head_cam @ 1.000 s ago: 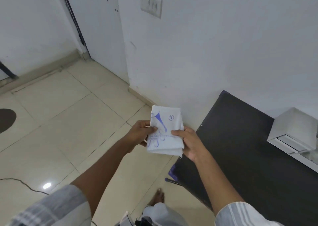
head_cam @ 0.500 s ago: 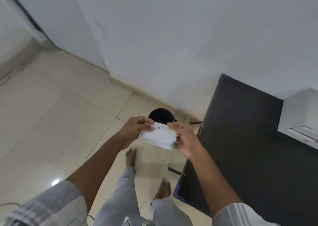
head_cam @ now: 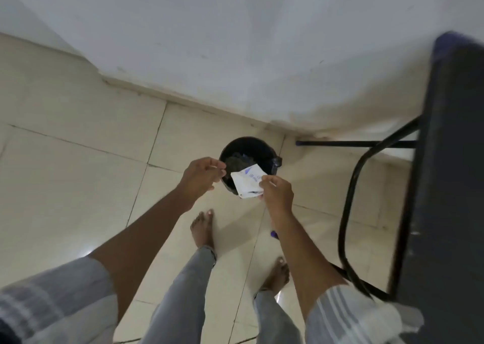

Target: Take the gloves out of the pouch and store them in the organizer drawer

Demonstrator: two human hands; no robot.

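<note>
A white paper pouch [head_cam: 247,182] with blue print hangs over a black bin [head_cam: 246,147] on the floor. My right hand [head_cam: 277,193] pinches the pouch at its right edge. My left hand [head_cam: 201,176] is just left of the pouch and apart from it, with its fingers loosely curled and nothing in them. No gloves and no organizer drawer are in view.
The bin holds dark rubbish and stands near the white wall [head_cam: 235,42]. A dark table [head_cam: 455,160] with black metal legs [head_cam: 351,207] fills the right side. My bare feet [head_cam: 203,228] stand on the beige tiled floor [head_cam: 78,173] just before the bin.
The view has tilted down onto the bin. My left hand has let go of the pouch, which my right hand alone now holds over the bin.
</note>
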